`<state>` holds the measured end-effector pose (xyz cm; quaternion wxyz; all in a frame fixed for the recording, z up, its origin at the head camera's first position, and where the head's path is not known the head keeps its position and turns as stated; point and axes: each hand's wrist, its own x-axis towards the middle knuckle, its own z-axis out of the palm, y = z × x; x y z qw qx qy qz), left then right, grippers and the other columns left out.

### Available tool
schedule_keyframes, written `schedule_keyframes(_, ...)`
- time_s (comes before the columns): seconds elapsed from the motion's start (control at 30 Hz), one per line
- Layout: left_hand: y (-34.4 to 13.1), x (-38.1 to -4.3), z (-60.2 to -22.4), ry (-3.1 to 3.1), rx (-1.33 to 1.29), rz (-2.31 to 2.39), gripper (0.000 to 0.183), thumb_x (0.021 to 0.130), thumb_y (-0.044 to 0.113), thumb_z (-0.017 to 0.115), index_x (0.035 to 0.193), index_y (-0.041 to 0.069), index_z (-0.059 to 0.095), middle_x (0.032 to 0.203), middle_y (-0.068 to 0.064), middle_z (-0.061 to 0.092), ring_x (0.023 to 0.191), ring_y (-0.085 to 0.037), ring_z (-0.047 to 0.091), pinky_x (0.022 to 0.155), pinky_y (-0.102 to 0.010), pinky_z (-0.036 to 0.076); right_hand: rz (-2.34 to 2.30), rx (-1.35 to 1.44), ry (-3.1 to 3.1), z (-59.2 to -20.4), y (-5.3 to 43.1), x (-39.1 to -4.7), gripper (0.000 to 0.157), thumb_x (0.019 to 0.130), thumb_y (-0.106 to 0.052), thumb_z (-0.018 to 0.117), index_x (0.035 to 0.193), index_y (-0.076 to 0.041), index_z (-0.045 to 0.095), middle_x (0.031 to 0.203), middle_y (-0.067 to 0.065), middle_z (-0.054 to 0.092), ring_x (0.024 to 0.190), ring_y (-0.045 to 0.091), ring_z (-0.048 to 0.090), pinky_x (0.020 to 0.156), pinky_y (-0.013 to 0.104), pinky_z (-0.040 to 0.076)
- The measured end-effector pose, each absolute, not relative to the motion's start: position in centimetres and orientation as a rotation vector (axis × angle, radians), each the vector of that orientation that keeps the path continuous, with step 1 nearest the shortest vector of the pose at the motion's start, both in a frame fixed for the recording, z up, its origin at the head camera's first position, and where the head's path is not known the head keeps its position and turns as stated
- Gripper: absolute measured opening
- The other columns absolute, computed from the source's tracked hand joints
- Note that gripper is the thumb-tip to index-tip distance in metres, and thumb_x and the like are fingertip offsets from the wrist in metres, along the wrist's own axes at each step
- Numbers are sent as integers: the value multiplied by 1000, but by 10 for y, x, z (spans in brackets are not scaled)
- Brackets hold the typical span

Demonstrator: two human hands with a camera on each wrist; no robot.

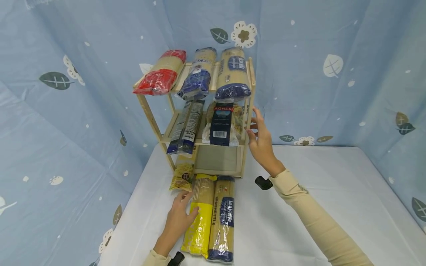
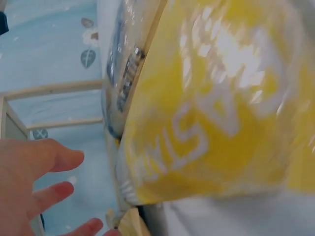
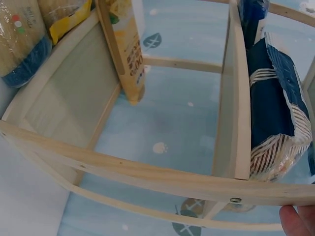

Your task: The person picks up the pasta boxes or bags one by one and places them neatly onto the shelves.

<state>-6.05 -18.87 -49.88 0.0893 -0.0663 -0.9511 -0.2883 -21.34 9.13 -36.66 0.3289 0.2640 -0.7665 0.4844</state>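
Observation:
My left hand [image 1: 178, 218], fingers spread, is beside a yellow spaghetti packet [image 1: 198, 229] lying on the table. Just beyond its fingertips, a yellow pasta bag [image 1: 183, 175] sticks out from the bottom level of the wooden rack [image 1: 251, 79]. A blue-ended spaghetti packet [image 1: 221, 225] lies alongside the yellow one. My right hand [image 1: 262, 142] is at the rack's right side, its fingertips [image 3: 294, 223] against the wooden post. Close to it on the middle shelf stands an Agnesi pasta bag [image 1: 222, 123].
A dark, long pasta packet [image 1: 188, 127] lies on the middle shelf's left. Across the top shelf rest a red packet [image 1: 163, 74], a blue packet [image 1: 199, 74] and a blue-and-clear packet [image 1: 233, 74]. Patterned blue cloth [image 1: 309, 74] hangs behind the white table [image 1: 316, 192].

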Motion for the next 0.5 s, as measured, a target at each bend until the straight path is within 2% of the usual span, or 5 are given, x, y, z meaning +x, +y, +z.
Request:
schedule_keyframes(0.17,-181,-52,-504,-2874,-252,-788,53,78,22,77,127,16,59,129,-14,49,107,-31,52,63,-39,48,1256,693,-1996,-368,92,-215,63,95,6,48,150,-12,21,113,24,56,87,34,61,68,43,50)
schedule_keyframes(0.37,-172,-45,-509,-2960,-317,-647,56,76,29,77,128,18,58,132,-13,47,113,-36,48,72,-50,47,1251,683,-1992,-368,91,-215,61,96,3,47,150,-12,22,114,23,56,87,33,61,68,43,50)
schedule_keyframes(0.5,-165,-39,-514,-3060,-318,-580,57,77,36,75,129,20,59,139,-13,42,119,-37,43,73,-53,46,1247,668,-1988,-368,90,-215,61,96,6,47,149,-12,23,114,23,57,87,33,61,68,46,50)
